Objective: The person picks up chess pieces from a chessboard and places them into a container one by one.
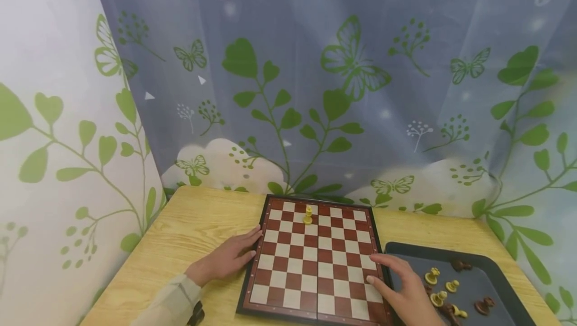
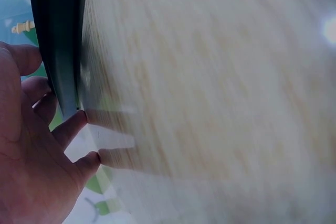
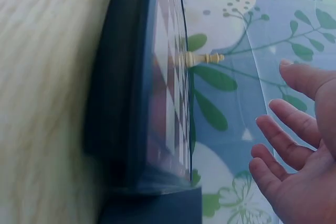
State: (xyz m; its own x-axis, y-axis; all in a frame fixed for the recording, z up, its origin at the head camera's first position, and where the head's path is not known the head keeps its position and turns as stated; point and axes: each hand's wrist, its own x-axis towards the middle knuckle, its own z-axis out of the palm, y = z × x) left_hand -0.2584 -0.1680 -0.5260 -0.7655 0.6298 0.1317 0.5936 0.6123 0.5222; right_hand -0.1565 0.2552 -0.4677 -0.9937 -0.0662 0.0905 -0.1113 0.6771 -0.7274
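A red-and-cream chessboard with a dark frame lies on the table. One pale yellow chess piece stands upright near its far edge, left of the centre fold; in the right wrist view the same piece shows from the side. My left hand rests at the board's left side, fingertips against the frame and its lower fingers touching the tabletop. Over the right edge of the board hovers my right hand, fingers loosely extended and thumb apart, with nothing in its grasp.
A dark tray stands right of the board, holding several yellow pieces and brown pieces, some tipped over. The wooden table meets a leaf-and-butterfly patterned curtain at the back and left.
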